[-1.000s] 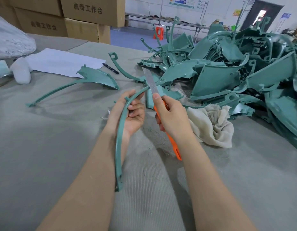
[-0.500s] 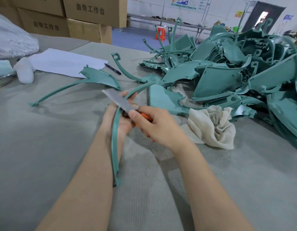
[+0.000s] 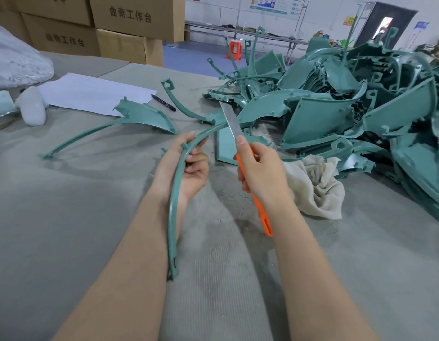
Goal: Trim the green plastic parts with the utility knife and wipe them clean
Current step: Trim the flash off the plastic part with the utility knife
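"曲奇工作台" is printed on the cardboard boxes (image 3: pixel 130 18). A slim, curved green plastic part (image 3: pixel 172 217) with small tabs is gripped above the bench (image 3: pixel 66 230) by the left hand (image 3: pixel 186 168). The orange-handled utility knife (image 3: pixel 259 209), blade extended, is held in the right hand (image 3: pixel 260 168).

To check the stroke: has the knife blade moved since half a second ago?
Yes. The knife blade swung right, off the left hand, now pointing at the pile.
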`<state>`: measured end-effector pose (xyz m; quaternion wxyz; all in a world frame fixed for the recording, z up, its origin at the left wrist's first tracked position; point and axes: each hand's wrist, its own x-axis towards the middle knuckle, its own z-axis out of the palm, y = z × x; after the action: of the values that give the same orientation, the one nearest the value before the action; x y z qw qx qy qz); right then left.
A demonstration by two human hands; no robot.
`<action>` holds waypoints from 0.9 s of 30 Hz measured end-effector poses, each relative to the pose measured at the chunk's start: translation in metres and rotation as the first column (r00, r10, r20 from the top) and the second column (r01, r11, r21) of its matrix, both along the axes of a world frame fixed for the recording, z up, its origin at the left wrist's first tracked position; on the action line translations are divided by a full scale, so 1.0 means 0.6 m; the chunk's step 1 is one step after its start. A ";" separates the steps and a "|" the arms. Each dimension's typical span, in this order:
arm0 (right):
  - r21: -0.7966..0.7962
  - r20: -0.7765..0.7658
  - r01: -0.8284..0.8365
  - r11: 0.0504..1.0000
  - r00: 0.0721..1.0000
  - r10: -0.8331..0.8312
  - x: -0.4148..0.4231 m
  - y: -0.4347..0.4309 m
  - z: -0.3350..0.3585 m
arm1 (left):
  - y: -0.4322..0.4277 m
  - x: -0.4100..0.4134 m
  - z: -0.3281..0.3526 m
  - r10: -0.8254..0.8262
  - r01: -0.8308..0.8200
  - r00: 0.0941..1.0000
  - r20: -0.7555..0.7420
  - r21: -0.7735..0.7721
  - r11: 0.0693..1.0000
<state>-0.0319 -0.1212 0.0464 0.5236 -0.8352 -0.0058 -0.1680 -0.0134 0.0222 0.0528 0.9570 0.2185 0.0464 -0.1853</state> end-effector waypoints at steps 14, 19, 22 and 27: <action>-0.008 -0.026 -0.190 0.982 0.981 0.190 -0.012 0.036 -0.006 | 0.007 0.002 0.003 0.039 -0.040 0.999 -0.019 -0.032 0.999; -0.140 -0.011 -0.352 0.925 0.935 0.354 -0.025 0.052 -0.004 | 0.008 0.001 -0.001 0.208 -0.209 0.974 -0.088 -0.005 0.978; -0.194 -0.076 -0.519 0.833 0.854 0.514 -0.038 0.053 0.010 | 0.018 0.000 -0.007 0.146 -0.146 0.989 0.007 0.045 0.988; -0.097 -0.242 -0.722 0.685 0.685 0.688 -0.058 0.047 0.031 | 0.033 0.004 -0.003 0.019 -0.019 1.000 0.001 -0.025 1.000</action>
<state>-0.0669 -0.0932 0.0648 0.4660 -0.8246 -0.2944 0.1272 -0.0108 0.0419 0.0513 0.9613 0.2064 0.0457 -0.1767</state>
